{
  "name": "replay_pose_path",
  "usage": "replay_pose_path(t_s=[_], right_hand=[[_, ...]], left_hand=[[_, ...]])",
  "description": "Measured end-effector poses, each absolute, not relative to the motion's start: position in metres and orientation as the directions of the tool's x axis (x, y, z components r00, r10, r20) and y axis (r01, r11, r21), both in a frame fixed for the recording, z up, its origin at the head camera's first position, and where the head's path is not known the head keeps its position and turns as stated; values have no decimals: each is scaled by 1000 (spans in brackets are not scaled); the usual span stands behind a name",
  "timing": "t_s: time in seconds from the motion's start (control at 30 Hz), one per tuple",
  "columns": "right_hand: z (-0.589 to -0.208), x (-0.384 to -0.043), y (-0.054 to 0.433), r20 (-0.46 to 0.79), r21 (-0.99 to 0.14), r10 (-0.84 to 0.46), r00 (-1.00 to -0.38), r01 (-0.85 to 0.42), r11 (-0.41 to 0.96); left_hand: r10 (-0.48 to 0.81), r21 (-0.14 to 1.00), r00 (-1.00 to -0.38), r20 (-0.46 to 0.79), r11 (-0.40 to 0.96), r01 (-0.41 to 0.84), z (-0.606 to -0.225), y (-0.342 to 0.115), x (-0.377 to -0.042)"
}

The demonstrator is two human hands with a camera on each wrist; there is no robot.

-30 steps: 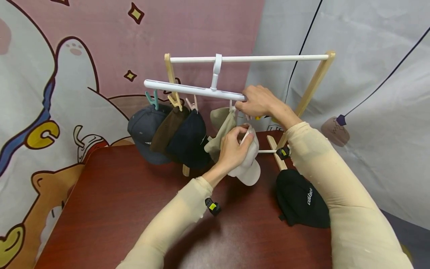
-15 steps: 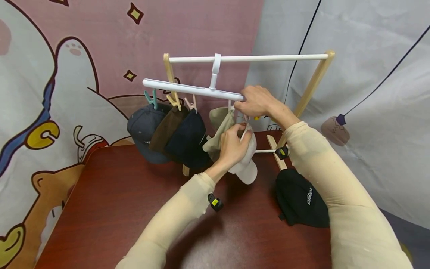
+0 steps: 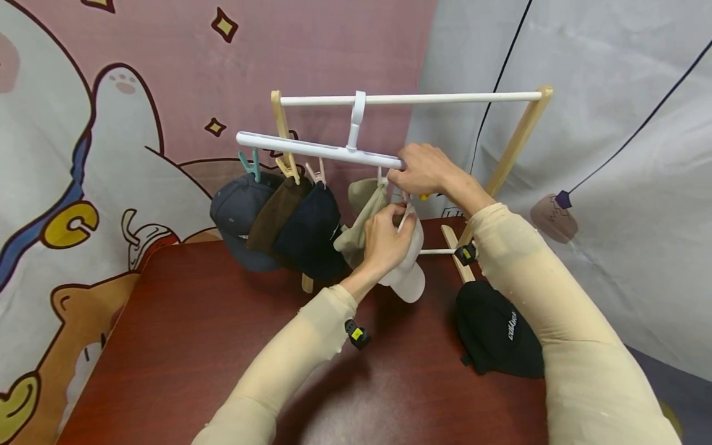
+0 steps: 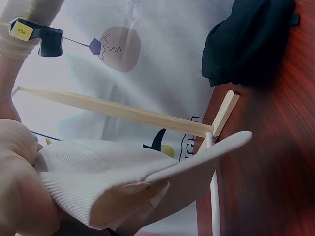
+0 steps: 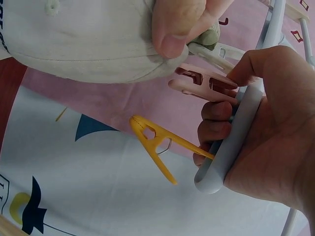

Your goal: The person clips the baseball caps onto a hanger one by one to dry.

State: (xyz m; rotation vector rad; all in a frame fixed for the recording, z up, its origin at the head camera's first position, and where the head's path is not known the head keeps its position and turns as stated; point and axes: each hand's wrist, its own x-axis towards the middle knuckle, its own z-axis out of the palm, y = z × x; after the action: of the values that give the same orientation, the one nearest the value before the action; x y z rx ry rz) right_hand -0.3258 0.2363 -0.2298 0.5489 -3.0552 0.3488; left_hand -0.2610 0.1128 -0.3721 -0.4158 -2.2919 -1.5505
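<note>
In the head view my left hand [image 3: 385,240] pinches the edge of an off-white cap [image 3: 410,281], which hangs with its brim downward. The right hand [image 3: 427,169] grips the right end of a white hanger bar [image 3: 317,148]. Its thumb and fingers also squeeze a pink clothespin [image 5: 211,84] clipped on that bar. The cap's edge [image 5: 170,64] lies close to the pin's mouth in the right wrist view; whether it is between the jaws I cannot tell. A yellow clothespin [image 5: 158,140] with nothing in it hangs at the bar's end.
Clothespins hold a blue-grey cap [image 3: 239,204], a brown cap [image 3: 278,216], a navy cap [image 3: 311,235] and a beige hat [image 3: 361,228]. The hanger hooks on a rack's white rod [image 3: 456,97]. A black cap [image 3: 495,334] lies on the table [image 3: 222,358].
The left hand has raised the off-white cap slightly and shifted it a little left, closer under the right hand. The right hand has kept its place on the hanger bar.
</note>
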Motion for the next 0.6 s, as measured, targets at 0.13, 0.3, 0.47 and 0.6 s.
replay_pose_path(t_s=[0.13, 0.3, 0.47, 0.6], right_hand=[[-230, -326, 235, 51, -221, -343, -938, -346, 912], [-231, -328, 235, 67, -204, -350, -934, -356, 912], [-231, -328, 237, 75, -195, -355, -932, -363, 911], [-231, -328, 237, 76, -198, -355, -932, -363, 911]], left_hand=[[35, 825, -894, 447, 370, 427, -374, 113, -263], [28, 822, -887, 461, 365, 438, -374, 113, -265], [24, 816, -881, 473, 365, 449, -373, 114, -267], [27, 806, -872, 488, 368, 463, -372, 113, -266]])
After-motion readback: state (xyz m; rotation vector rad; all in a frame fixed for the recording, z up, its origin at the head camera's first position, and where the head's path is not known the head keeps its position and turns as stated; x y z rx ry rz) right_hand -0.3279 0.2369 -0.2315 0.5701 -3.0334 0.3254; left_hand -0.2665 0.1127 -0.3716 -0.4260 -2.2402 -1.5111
